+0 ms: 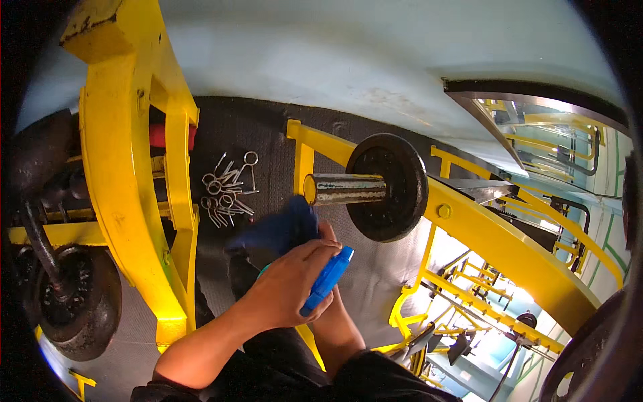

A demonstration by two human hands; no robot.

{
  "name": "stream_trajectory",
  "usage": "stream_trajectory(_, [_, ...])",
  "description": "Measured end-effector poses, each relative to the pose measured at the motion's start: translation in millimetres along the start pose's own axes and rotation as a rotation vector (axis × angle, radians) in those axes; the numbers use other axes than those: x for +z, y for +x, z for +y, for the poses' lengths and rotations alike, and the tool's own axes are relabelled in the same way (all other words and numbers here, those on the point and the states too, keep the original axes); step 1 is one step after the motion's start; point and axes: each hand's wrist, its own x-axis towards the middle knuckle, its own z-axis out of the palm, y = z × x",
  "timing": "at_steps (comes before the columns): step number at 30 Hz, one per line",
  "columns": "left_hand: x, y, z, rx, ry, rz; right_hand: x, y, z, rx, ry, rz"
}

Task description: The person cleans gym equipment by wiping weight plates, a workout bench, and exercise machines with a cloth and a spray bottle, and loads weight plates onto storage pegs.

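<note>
A blue trigger spray head is in my left hand, whose fingers curl around it. Whatever lies below the spray head is hidden by the hand. My right hand is mostly covered by the left one. Its visible fingers hold a dark blue cloth, which looks blurred. The cloth's upper edge is right by the end of a worn metal weight peg, seemingly touching it. Farther along that peg sits a black weight plate, against a yellow steel frame.
Several metal spring collars lie piled on the black rubber mat. At left stands another yellow frame, with a black round weight beside it. A pale wall and a black-framed mirror border the far side.
</note>
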Motion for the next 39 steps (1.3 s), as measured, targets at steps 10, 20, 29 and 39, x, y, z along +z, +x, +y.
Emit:
stream_trajectory(10, [-50, -1, 2, -0.062, 0.140, 0.295, 125, -63, -139, -1.100, -1.095, 0.325])
stream_trajectory(20, [-54, -2, 10, -0.133, 0.116, 0.364, 180, -40, -165, -0.777, -1.587, 0.201])
stream_trajectory(29, [-52, -1, 11, 0.107, -0.001, 0.124, 123, -132, -140, -0.921, -1.094, 0.199])
stream_trajectory(39, [-14, -5, 11, 0.062, -0.117, -0.250, 36, -108, -277, -1.641, -1.497, 1.323])
